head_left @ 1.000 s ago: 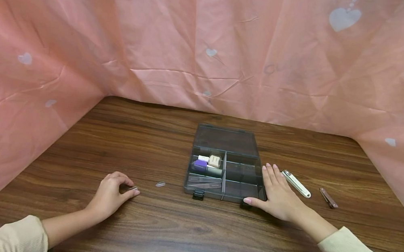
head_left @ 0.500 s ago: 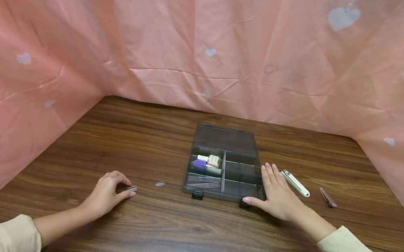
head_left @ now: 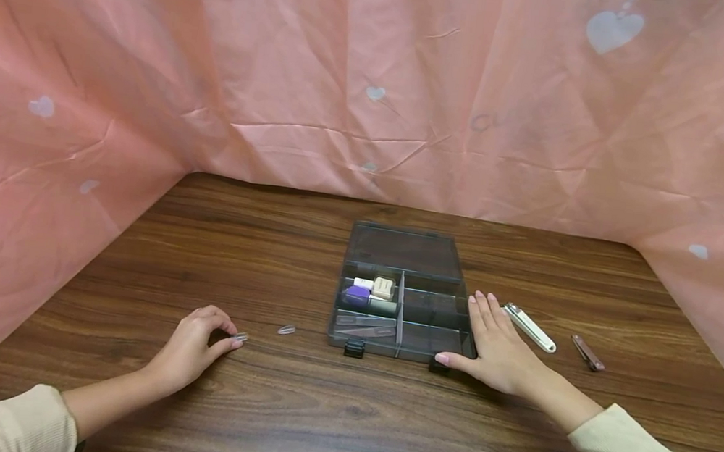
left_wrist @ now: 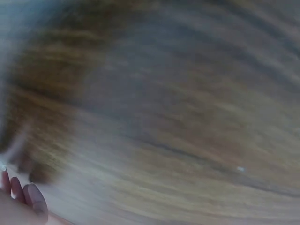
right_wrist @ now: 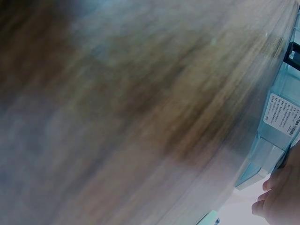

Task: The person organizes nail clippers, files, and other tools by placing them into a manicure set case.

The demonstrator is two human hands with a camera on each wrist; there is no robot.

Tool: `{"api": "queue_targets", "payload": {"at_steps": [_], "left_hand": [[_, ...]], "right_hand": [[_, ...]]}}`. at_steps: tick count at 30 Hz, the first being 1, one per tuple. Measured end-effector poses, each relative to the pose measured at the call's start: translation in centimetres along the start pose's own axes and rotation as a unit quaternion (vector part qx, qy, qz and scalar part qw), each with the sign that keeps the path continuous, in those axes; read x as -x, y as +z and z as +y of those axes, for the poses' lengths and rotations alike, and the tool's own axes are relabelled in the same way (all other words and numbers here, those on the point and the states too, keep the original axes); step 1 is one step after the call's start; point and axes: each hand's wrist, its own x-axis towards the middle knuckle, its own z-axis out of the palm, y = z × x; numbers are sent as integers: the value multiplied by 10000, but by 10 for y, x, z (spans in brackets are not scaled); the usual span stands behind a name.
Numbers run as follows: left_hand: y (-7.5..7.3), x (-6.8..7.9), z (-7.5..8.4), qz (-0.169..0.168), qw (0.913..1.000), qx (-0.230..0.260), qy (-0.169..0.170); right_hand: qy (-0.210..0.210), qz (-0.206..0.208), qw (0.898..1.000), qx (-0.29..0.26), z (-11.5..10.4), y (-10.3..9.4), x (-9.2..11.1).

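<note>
Against a pink heart-print curtain (head_left: 326,55), over a wood-grain table (head_left: 317,418), pinches a clear nail tip (head_left: 241,337) between thumb and fingers of the left hand (head_left: 193,348), nearly closed. Rests the right hand (head_left: 502,352), fingers straight and gripping nothing, along the right edge of an open divided box (head_left: 429,307). Has a second nail tip (head_left: 286,330) lying between left hand and box, white clippers (head_left: 530,328) just beside the right.

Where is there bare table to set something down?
In front of the box, between the left hand and right hand; and behind the left hand, bordered by box and curtain. Right of the box is crowded by the right hand, white clipper and brown clipper; a loose nail tip lies between left hand and box.
</note>
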Motion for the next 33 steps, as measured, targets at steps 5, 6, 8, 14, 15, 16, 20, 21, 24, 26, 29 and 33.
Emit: {"api": "queue_targets", "payload": {"at_steps": [5,6,8,14,15,16,20,21,24,26,29,33], "left_hand": [[1,-5,3,44,9997,230,-8],[1,-7,3,74,9996,273,5],[2,-10,5,161,9992,353,70],[6,-18,9,424,9971,540,326],[7,-19,10,455,9967,574,349],[8,-20,10,487,9963,604,366],[12,-24,14,539,9954,692,393],[13,-25,15,533,9952,713,396],[17,-27,18,494,9949,785,392],[19,-29,19,480,9947,812,407],[21,-32,22,506,9940,855,464],[22,-37,27,571,9926,882,606]], "right_hand": [[-13,-20,10000,-11,1,1,-1],[-19,-14,10000,-13,1,1,-1],[7,-28,10000,-19,2,1,0],[66,-46,10000,-57,2,1,0],[66,-48,9999,-69,2,2,0],[73,-62,9999,-79,2,2,0],[96,-66,9999,-82,1,2,0],[81,-50,9999,-74,1,2,0],[35,7,10000,-45,0,2,0],[0,33,10000,-50,0,2,0],[-11,81,9999,-67,0,2,0],[13,116,9999,-90,1,4,0]]}}
